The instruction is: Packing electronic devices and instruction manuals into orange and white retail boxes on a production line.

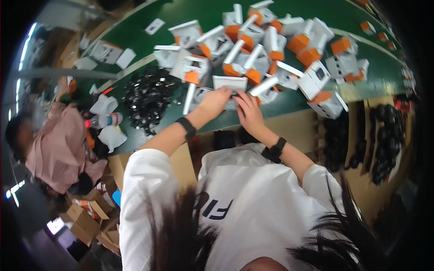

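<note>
A small white cardboard box with its lid raised stands at the near edge of the green table, in front of me. My left hand is closed at the box's left side, fingertips at the opening. My right hand reaches over from the right, its fingers stretched and slightly apart, touching the box near a small dark piece whose kind is hidden. Around both hands lie several open white boxes with orange sides. A heap of small black shiny parts lies left of my left hand.
The green table curves across the far side. A bottle and white plastic bags stand at its left end. A co-worker in a pink top sits at the left. Cartons of black round items stand at the right.
</note>
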A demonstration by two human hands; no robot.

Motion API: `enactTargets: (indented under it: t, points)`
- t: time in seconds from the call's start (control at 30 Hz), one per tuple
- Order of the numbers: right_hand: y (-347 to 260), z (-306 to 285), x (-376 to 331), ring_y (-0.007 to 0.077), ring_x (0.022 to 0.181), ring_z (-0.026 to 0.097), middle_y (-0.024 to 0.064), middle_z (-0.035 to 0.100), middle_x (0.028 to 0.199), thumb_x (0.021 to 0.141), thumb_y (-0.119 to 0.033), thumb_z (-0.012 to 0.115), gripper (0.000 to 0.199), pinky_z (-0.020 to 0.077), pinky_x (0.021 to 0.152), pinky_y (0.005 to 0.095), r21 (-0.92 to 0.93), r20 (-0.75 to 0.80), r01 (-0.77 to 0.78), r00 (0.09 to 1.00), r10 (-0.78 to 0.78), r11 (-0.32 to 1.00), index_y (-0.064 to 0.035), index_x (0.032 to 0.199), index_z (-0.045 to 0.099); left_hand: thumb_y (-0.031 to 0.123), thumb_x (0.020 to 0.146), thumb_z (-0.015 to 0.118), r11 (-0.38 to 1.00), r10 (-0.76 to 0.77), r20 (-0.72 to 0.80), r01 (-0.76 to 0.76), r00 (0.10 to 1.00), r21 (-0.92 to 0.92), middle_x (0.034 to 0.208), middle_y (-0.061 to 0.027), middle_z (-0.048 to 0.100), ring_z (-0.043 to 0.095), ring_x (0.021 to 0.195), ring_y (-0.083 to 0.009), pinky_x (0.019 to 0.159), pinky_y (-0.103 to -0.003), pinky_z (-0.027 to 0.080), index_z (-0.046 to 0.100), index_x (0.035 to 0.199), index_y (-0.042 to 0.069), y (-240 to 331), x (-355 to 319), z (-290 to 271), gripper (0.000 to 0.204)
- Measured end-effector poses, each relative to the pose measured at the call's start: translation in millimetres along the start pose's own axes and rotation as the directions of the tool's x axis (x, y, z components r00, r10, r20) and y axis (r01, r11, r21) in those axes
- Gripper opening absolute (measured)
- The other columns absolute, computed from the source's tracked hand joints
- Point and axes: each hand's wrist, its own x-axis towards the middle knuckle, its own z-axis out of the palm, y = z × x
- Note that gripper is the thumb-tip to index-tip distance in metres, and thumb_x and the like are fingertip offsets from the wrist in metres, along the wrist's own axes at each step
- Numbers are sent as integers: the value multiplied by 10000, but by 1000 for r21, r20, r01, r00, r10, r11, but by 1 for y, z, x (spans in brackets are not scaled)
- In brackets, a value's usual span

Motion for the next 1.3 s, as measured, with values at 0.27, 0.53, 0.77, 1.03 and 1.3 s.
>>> enactTargets:
  t: [0.27,0.53,0.77,1.03,1.3]
  points:
    - [-11,-6,22,291,919,486,73,531,1118,730,-37,559,321,422,801,388,-254,190,91,981,-43,963,-28,1050,552,-9,696,550,990,-82,71,89,994,-112,941,-203,534,537,936,-358,763,-429,460,419,1042,21,15,12,-19,371]
    - [-10,-8,21,304,970,461,99,520,1107,737,-37,558,303,395,843,400,-277,282,125,958,-43,953,-5,1038,552,-59,687,505,952,-123,-186,63,975,-300,1030,-216,475,489,971,-407,795,-431,436,420,1027,-7,5,-5,-15,354]
    - [-4,-10,20,333,1049,426,121,466,1195,718,-5,531,366,376,896,413,-178,381,28,923,43,984,1,1084,522,-14,779,464,955,-80,-152,32,985,-294,1011,-219,514,505,966,-393,787,-429,440,458,1070,24,34,-13,-9,293]
    - [-7,-4,15,313,1058,484,139,532,1114,728,7,565,310,416,883,378,43,128,-53,991,48,998,-15,1034,518,22,770,589,954,-51,-384,-68,922,-291,1175,-216,503,485,1092,-367,894,-398,422,489,1132,-6,17,-32,28,377]
    - [-2,-10,5,283,1047,493,96,555,1086,744,-20,571,200,424,872,366,-7,131,2,991,-1,1000,-23,943,546,95,665,716,938,-157,-530,-41,833,-343,1149,-145,475,408,1119,-330,923,-406,352,517,1102,56,26,-5,-12,482]
